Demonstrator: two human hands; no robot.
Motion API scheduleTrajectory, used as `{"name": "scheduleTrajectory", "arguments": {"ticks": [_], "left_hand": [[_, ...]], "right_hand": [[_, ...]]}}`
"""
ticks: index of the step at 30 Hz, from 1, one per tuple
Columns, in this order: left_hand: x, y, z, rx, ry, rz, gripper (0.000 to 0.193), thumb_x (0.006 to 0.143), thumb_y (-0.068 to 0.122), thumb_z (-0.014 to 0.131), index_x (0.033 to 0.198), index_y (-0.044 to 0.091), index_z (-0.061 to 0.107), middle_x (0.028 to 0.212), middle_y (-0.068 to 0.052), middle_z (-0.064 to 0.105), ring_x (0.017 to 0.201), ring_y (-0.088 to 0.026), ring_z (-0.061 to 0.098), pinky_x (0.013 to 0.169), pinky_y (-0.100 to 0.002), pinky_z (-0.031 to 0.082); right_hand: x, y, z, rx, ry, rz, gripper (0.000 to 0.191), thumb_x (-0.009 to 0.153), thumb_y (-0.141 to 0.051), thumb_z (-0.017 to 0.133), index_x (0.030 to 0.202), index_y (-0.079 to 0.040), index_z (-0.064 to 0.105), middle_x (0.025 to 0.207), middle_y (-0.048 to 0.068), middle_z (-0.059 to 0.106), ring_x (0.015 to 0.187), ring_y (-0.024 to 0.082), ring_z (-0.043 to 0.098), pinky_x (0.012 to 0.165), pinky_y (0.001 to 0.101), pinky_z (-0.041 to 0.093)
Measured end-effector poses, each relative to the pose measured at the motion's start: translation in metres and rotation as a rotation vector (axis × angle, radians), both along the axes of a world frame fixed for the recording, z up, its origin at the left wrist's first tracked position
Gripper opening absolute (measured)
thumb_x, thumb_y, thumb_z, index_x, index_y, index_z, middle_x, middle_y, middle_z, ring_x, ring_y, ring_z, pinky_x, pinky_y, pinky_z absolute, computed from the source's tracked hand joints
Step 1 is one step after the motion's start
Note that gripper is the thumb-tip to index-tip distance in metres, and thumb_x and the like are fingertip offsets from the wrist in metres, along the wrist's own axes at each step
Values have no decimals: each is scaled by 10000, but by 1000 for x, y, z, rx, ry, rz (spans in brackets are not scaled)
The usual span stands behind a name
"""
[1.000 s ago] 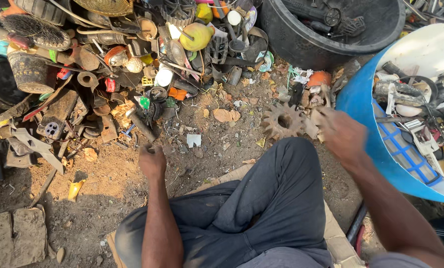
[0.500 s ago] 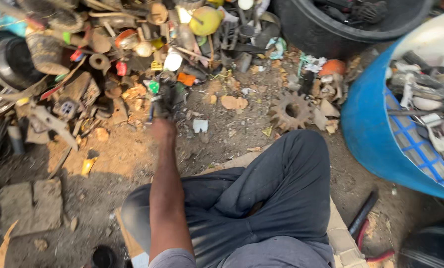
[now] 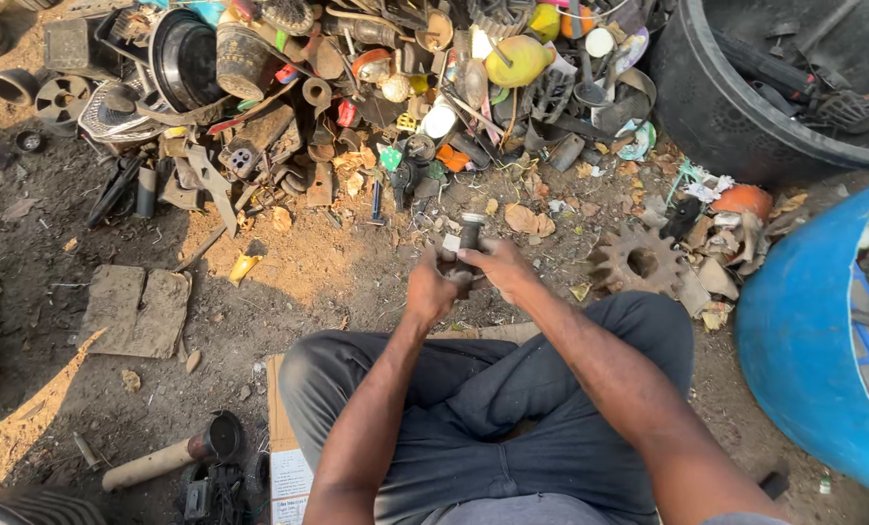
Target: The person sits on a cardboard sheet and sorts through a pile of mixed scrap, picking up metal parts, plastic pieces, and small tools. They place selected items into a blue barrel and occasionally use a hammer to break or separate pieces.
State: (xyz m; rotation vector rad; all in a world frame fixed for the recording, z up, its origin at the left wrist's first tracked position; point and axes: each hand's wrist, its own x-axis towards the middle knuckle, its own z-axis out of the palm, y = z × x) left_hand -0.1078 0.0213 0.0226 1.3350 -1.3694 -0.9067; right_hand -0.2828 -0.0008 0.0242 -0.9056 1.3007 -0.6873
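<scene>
Landmark: rusty gear [image 3: 639, 261] lying flat on dirt. Far left of gear, flat brown slab [image 3: 135, 309]; below-left of gear, cardboard sheet [image 3: 291, 467] under the knees, white printed label at its lower edge, rectangular, text too small. Yellow scrap [image 3: 241, 266] well left of gear. Above-left of gear, scrap heap [image 3: 376, 87] of metal and plastic bits, yellow rounded shell [image 3: 514, 60] on top. Just left of gear, both hands meeting on a dark cylindrical part [image 3: 469, 236], short, black body with paler metal end pointing up toward heap. Left hand [image 3: 429, 290] fingers curled tight around lower end; right hand [image 3: 499, 268] fingers wrapped over it from the other side, both closed on it. Right of gear, orange piece [image 3: 742, 200], black tub [image 3: 746, 87] above, blue drum [image 3: 809, 350] far right. Versus half a second ago: only left arm out toward heap then, right hand out of sight; now both joined, part lifted off ground.
</scene>
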Motion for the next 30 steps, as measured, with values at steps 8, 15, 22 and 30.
{"name": "scheduleTrajectory", "arguments": {"ticks": [8,15,22,30], "left_hand": [[80,-95,-25,442,-180,438,256,917,226,706,1067,18,713,1009,-163,752,912,-274,712,879,-421,565],[33,-155,-34,98,-897,216,723,778,325,758,1394,8,550,1399,-263,546,1259,-430,537,1034,-579,428],[19,-148,-17,430,294,85,336,948,-11,597,1283,-13,621,1170,-205,741,948,-249,738,812,-361,626],[10,-51,8,502,659,-136,298,864,-99,559,1139,-35,653,971,-147,754,805,-213,725,707,-342,635]], "right_hand": [[-127,-35,142,-457,-744,-838,512,963,-495,561,1271,-88,605,1293,132,703,1136,264,733,928,477,614],[-74,-40,55,-47,93,-226,430,942,-164,683,1337,-8,617,1106,169,723,808,222,729,660,350,610],[-40,-69,16,-318,458,55,445,940,-195,701,1342,-18,631,1148,187,730,863,220,733,692,340,619],[-29,-54,10,-88,-171,169,725,955,-339,635,1555,-78,323,1397,187,515,1130,245,674,872,419,617]]}}
